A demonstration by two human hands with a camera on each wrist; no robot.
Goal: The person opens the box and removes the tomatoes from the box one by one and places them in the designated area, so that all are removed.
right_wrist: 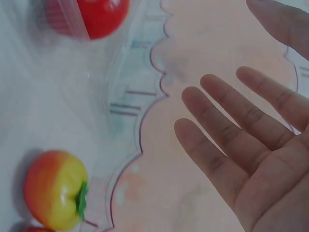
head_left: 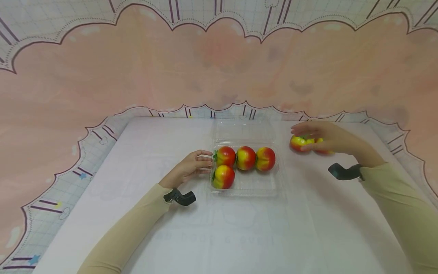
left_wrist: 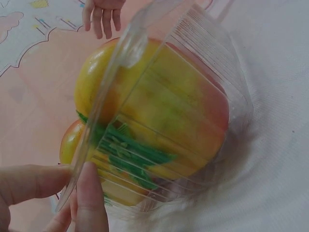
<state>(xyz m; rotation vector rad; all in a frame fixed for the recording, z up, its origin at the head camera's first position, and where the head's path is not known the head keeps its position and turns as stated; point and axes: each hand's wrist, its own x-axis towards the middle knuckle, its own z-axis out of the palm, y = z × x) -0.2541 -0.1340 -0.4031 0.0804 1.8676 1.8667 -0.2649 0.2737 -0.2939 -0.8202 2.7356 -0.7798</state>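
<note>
A clear plastic clamshell box (head_left: 253, 188) sits open on the table, its lid (head_left: 243, 130) folded back. Inside are several glossy red-and-yellow fruits with green leafy tops: three in the far row, including a middle fruit (head_left: 245, 158), and one fruit (head_left: 223, 177) at the near left. My left hand (head_left: 191, 165) pinches the box's left rim (left_wrist: 89, 130) between thumb and finger. Over at the right, my right hand (head_left: 328, 139) hovers with spread fingers above two more fruits, a left one (head_left: 298, 144) and a partly hidden right one (head_left: 324, 152). It holds nothing.
The white table (head_left: 239, 236) extends in front of the box and on both sides. A patterned pink cloth backdrop (head_left: 205, 72) rises behind the table's far edge. Black straps with camera mounts sit on both wrists, the left mount (head_left: 181, 198) near the box.
</note>
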